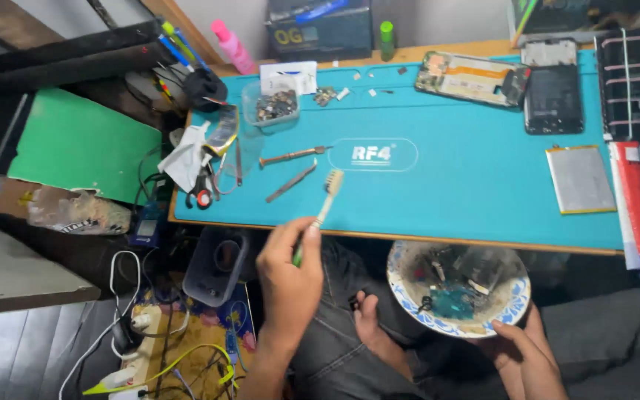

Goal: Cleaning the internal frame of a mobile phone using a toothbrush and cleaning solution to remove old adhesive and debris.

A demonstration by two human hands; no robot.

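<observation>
My left hand is closed on the green handle of a toothbrush, whose bristled head reaches over the front edge of the teal work mat. My right hand holds up a white bowl with a blue-patterned rim from below, in front of the mat's edge. Dark electronic parts and a teal circuit board lie inside the bowl. A pair of tweezers and a small screwdriver lie on the mat just beyond the brush head.
On the mat are an opened phone, a phone back shell, a flat battery and a clear box of small parts. Tissue and scissors sit at the left edge. Cables and a power strip lie on the floor.
</observation>
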